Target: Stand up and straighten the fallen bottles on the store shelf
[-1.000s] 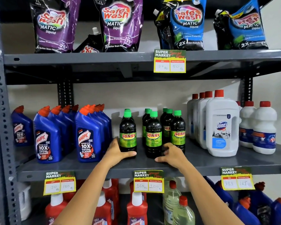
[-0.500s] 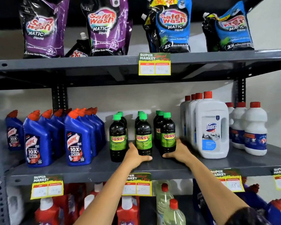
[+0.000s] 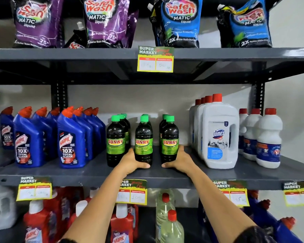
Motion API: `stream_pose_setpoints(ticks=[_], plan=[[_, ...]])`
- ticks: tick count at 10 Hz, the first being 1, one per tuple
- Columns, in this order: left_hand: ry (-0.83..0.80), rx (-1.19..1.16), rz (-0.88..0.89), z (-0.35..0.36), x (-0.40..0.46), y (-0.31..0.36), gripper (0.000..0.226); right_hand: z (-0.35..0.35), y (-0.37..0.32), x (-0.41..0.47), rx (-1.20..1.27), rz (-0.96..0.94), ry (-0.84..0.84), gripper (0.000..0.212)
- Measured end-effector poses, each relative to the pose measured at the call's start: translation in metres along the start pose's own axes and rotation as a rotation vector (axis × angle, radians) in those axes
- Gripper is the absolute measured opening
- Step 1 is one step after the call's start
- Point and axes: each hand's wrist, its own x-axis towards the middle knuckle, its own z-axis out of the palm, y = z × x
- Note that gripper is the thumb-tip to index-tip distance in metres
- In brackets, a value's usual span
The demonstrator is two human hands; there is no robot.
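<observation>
Dark Sunny bottles with green caps stand upright in three rows on the middle grey shelf point(image 3: 88, 172). My left hand point(image 3: 131, 163) cups the base of the front middle Sunny bottle point(image 3: 144, 137), thumb across its front. My right hand point(image 3: 180, 159) wraps the base of the front right Sunny bottle point(image 3: 170, 135) from its right side. The front left Sunny bottle point(image 3: 115, 141) stands free beside my left hand. No bottle on this shelf lies on its side.
Blue Harpic bottles point(image 3: 69, 141) stand close on the left. A white Domex jug point(image 3: 219, 135) and white red-capped bottles point(image 3: 268, 137) stand on the right. Detergent pouches point(image 3: 181, 21) fill the shelf above. Price tags point(image 3: 132, 192) hang from the shelf edge, with red bottles point(image 3: 121, 225) below.
Both hands shifted one row to the right: the left from the left Sunny bottle to the middle one, the right from the middle to the right one. The view moved closer.
</observation>
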Motion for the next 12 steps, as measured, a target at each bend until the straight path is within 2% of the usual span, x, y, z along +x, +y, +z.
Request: stream_pose_setpoints(ticks=[1,3,9,12], plan=[[0.013,-0.014,0.009,0.001,0.002,-0.002,0.092,0.000,0.003,0.002,0.000,-0.010,0.006,0.091],[-0.001,-0.001,0.029,0.001,0.002,-0.001,0.074,-0.002,0.005,0.004,0.017,-0.024,-0.002,0.091],[-0.028,0.023,0.007,0.003,0.001,0.002,0.070,-0.001,-0.001,-0.002,0.041,0.054,0.002,0.097],[-0.018,0.090,0.001,0.005,0.004,-0.002,0.072,-0.002,-0.009,-0.008,-0.034,0.084,0.000,0.105]])
